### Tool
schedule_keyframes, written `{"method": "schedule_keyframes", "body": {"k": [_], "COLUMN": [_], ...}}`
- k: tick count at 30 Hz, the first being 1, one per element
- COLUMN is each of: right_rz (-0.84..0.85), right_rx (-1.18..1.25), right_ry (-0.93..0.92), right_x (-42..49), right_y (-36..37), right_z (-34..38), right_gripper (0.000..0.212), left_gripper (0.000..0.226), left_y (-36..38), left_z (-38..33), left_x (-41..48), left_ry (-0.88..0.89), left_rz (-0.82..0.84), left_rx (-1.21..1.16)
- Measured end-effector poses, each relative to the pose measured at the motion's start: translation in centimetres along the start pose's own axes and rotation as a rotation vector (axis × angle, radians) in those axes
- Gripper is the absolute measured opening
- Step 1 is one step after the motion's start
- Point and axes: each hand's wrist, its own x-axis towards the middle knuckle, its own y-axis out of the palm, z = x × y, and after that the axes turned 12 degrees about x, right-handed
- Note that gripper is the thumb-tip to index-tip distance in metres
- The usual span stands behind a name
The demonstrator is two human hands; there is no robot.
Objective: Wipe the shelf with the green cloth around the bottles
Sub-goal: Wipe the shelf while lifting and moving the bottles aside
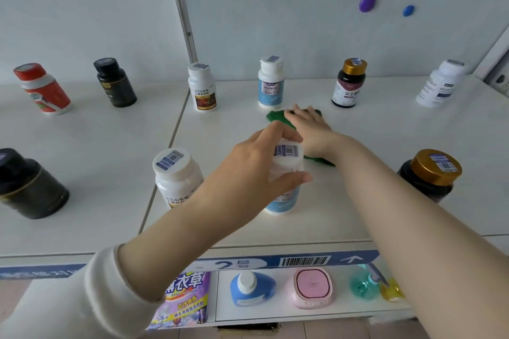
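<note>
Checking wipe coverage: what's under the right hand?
The green cloth, on the shelf; its edges show past the fingers and by the wrist. The right hand covers its middle, so the shelf beneath is unseen.

Shelf point(358, 215) white, its blue edge strip point(344, 258) bearing a black-and-white barcode point(304, 260); cloth point(276, 115) plain dark green. Back row: red bottle point(44, 91) with white band, black bottle point(115, 84), brown-labelled white bottle point(202, 88), blue-labelled white bottle point(270, 85), dark bottle point(348, 85) with gold cap. Front bottle point(283, 201) in the left hand point(256, 168): white, pale blue label.
</note>
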Motion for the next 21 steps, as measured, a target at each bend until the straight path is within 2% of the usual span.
{"method": "schedule_keyframes", "body": {"k": [4,9,11,14,16,18,21], "right_rz": [0.018,-0.063,-0.092,-0.107,-0.063,0.036,0.202], "right_rx": [0.027,0.103,0.132,0.151,0.138,0.14,0.152], "right_ry": [-0.061,-0.101,-0.107,-0.102,-0.113,-0.172,-0.34], "right_x": [-0.9,-0.3,0.0,0.3,0.3,0.2,-0.1], "right_y": [-0.1,0.0,0.3,0.6,0.6,0.6,1.1], "right_z": [-0.2,-0.4,-0.5,-0.4,-0.3,0.2,1.3], "right_gripper": [0.059,0.053,0.054,0.054,0.053,0.055,0.058], "left_gripper": [0.048,0.084,0.082,0.062,0.054,0.059,0.06], "left_y": [0.4,-2.4,-4.7,-7.1,-7.0,-5.9,-3.9], "left_z": [-0.2,0.4,1.2,2.7,4.2,5.9,7.5], "left_x": [0.0,0.2,2.0,7.4,12.0,15.9,19.5], "left_ry": [0.019,0.096,0.12,0.096,0.09,0.098,0.06], "left_rz": [-0.008,0.077,0.025,0.03,0.096,0.14,0.238], "left_rx": [0.03,0.037,0.057,0.201,0.366,0.464,0.427]}}
